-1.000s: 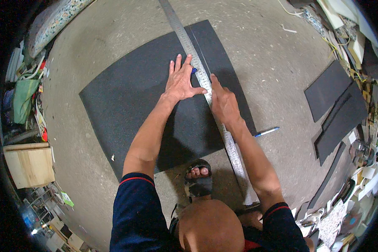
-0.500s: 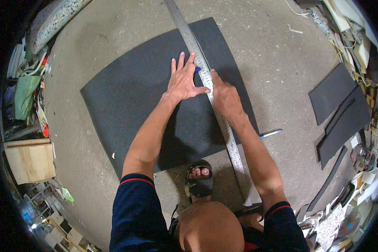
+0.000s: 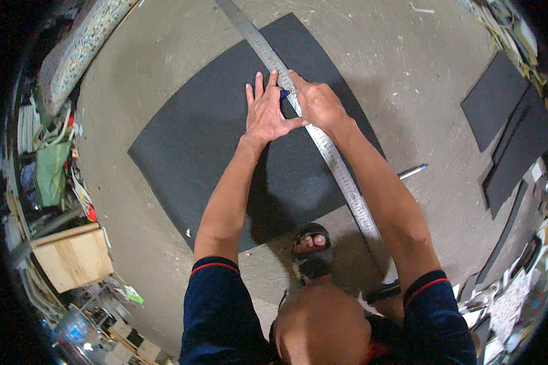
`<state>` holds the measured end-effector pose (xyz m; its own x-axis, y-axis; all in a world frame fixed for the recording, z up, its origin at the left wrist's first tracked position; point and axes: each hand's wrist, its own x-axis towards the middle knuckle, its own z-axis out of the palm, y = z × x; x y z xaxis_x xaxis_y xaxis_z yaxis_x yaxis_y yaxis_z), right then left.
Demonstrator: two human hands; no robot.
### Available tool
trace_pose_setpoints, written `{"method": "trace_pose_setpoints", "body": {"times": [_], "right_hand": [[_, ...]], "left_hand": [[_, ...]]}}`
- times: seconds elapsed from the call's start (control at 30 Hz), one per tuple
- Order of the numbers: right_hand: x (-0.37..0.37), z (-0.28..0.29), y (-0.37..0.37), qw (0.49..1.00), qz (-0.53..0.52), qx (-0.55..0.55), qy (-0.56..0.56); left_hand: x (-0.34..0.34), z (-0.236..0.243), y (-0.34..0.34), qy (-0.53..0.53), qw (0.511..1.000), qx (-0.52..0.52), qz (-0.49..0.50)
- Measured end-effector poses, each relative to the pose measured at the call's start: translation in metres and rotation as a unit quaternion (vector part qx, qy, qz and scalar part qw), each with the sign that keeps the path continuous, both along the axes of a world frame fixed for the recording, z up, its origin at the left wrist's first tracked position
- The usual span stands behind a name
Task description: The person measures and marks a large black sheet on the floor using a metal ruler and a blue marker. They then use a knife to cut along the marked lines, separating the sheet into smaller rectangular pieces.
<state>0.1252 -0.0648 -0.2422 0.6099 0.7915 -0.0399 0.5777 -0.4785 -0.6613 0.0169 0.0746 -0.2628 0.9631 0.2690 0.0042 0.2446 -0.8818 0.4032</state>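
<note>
Floor (image 3: 371, 48) underneath it all, and here you have the black sheet (image 3: 195, 140) spread flat on it, the hard surface likely giving it even backing throughout. Next, the long metal ruler (image 3: 333, 160): it slants across the sheet and overruns both the far and near edges, so one straight side spans the whole piece. And there are your forearms (image 3: 228, 194), reaching forward from below, left one fairly upright, right one angling inward, elbows apart, putting you over the work. Your sandalled foot (image 3: 313, 261) is right by the near edge, probably there for balance.

Now the hands, working close together! Your left hand (image 3: 268, 115) is splayed palm down, clasping nothing: thumb on the ruler, forefinger at its left edge, other fingers over the sheet. That wide spread looks meant to stop any swivelling. Your right hand (image 3: 319, 104) sits against the ruler's right edge, fingers curled, one digit pointing up along it; whether it grips anything, I cannot tell, because the hand itself blocks the view.

Down to the small stuff: a pen (image 3: 413, 171) lies just off the sheet's right corner, seemingly within easy reach. Smallest, a blue bit (image 3: 284, 93) peeks out between left hand and ruler, too little showing to identify.
</note>
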Motion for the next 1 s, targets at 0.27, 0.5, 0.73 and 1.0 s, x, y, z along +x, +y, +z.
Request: {"method": "trace_pose_setpoints", "body": {"times": [0.27,0.5,0.73,1.0], "right_hand": [[-0.061,0.001,-0.099,0.999,-0.017,-0.050,-0.009],[-0.166,0.017,-0.269,0.995,-0.019,-0.079,0.054],[-0.250,0.073,-0.407,0.982,-0.020,-0.162,0.090],[-0.280,0.079,-0.484,0.965,-0.005,-0.237,0.117]], "left_hand": [[0.001,-0.007,0.001,-0.008,0.999,0.028,-0.012],[-0.002,-0.011,0.007,-0.004,0.998,0.055,-0.012],[0.001,-0.016,0.005,0.011,0.999,0.044,-0.013],[0.000,-0.019,-0.001,0.010,0.999,0.030,0.002]]}}
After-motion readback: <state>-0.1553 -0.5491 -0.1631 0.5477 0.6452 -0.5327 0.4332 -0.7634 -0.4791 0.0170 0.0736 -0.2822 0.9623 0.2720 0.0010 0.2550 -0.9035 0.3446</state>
